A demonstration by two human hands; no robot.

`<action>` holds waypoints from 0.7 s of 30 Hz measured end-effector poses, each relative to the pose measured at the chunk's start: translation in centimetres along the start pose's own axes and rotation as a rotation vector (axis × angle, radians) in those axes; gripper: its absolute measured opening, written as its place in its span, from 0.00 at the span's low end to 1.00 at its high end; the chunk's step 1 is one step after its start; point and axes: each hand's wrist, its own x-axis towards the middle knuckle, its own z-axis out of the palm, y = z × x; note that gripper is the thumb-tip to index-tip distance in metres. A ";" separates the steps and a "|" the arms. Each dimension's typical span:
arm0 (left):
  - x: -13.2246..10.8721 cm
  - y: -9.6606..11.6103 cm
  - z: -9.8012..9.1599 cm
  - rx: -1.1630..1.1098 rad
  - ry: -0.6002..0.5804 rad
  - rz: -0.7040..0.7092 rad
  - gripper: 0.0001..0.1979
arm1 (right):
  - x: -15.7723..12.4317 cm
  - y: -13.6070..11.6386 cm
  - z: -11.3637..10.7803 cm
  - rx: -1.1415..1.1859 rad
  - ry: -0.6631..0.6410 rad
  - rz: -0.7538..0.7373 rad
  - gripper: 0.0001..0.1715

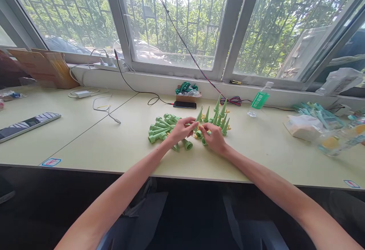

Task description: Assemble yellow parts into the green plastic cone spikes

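Two groups of green plastic spikes are on the pale table. My left hand is closed on a green spike that points upward between the groups. Close against it, my right hand pinches a small yellow piece at the spike's side; the fingertips partly hide it. On the left, a pile of green spikes lies flat, with one open round end facing the table's front edge. Behind my right hand, several green spikes stand upright with small yellow pieces on their sides.
A black phone lies before a small cardboard box. Right of them are a bottle with a green label and a white tissue pack. Cables and a patterned keyboard-like object lie left.
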 end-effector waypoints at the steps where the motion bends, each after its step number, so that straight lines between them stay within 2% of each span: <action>1: 0.0 -0.1 0.0 -0.013 -0.002 0.006 0.21 | 0.0 0.0 0.0 0.000 0.000 0.002 0.22; 9: 0.1 0.2 0.1 -0.033 0.028 0.018 0.23 | 0.1 -0.4 -0.1 0.040 0.034 0.041 0.21; 16: 0.1 0.3 0.1 -0.036 0.133 -0.015 0.22 | 0.4 -0.2 -0.3 0.020 0.215 0.036 0.17; 21: 0.1 0.3 0.0 -0.098 0.054 -0.134 0.24 | 0.4 0.2 -0.1 0.001 0.235 -0.050 0.12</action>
